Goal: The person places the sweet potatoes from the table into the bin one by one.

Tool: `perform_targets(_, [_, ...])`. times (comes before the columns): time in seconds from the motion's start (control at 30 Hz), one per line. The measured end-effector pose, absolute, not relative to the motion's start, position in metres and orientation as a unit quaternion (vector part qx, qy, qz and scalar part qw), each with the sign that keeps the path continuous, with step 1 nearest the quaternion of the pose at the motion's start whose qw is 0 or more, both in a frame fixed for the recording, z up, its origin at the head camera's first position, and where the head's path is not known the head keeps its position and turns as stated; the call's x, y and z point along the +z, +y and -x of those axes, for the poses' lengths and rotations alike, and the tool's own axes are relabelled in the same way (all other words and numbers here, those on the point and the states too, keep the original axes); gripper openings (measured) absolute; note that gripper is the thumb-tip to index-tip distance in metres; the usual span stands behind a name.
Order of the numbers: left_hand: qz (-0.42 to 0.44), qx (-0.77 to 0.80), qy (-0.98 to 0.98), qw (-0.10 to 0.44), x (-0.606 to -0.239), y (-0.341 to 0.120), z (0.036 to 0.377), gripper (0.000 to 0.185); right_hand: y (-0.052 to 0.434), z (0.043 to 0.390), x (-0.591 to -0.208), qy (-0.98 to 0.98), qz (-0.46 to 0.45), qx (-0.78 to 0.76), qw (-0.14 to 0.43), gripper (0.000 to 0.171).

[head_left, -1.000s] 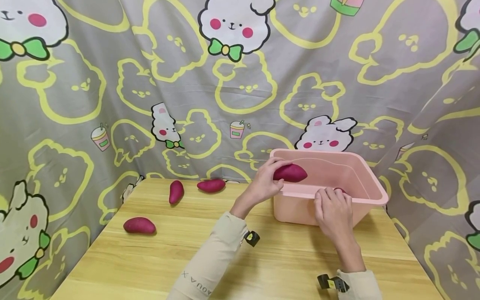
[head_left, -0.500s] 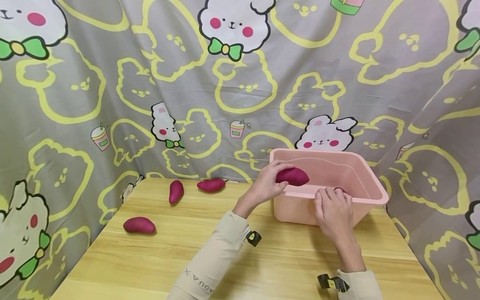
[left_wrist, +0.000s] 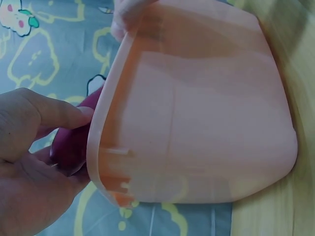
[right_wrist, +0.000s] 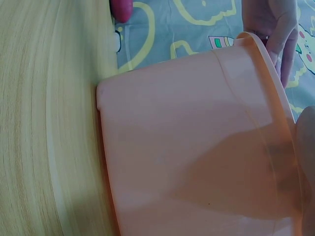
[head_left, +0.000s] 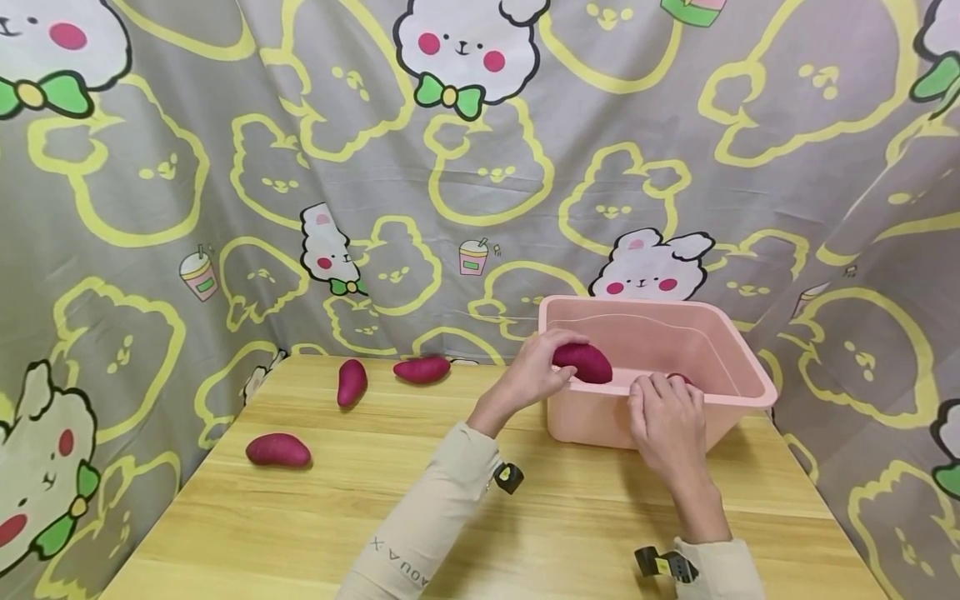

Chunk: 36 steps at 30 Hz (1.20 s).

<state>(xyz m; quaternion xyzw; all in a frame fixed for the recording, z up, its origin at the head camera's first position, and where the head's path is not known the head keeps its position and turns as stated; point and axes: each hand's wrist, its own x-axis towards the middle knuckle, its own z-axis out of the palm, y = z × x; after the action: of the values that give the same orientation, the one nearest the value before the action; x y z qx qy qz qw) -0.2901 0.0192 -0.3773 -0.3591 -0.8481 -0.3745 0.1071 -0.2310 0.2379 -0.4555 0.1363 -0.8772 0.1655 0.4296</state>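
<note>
My left hand [head_left: 528, 368] holds a purple sweet potato [head_left: 588, 363] at the left end of the pink plastic bin [head_left: 592, 421], just inside its near rim. In the left wrist view, the thumb and fingers grip the sweet potato [left_wrist: 69, 147] from both sides, and the bin's rim hides part of it. My right hand [head_left: 670, 425] grips the bin's near rim, fingers curled over the edge. Just behind those fingers, a sliver of another sweet potato [head_left: 680, 379] shows inside the bin; the rest is hidden.
Three more sweet potatoes lie on the wooden table [head_left: 375, 492]: one at the left [head_left: 278, 450], one farther back [head_left: 352, 383], one near the back edge [head_left: 422, 370]. A grey patterned curtain [head_left: 360, 183] hangs behind and at both sides.
The sweet potato in my left hand has dipped lower into the bin, its right end tilting down. My left hand has shifted slightly right; the right hand stays on the rim.
</note>
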Motion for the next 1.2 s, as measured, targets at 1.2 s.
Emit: perform_targets(1.2, [0.368,-0.447,-0.797,0.174,-0.408,-0.015,0.283,0.027,0.239,0.232,-0.455,-0.884,-0.130,0.169,0.416,0.028])
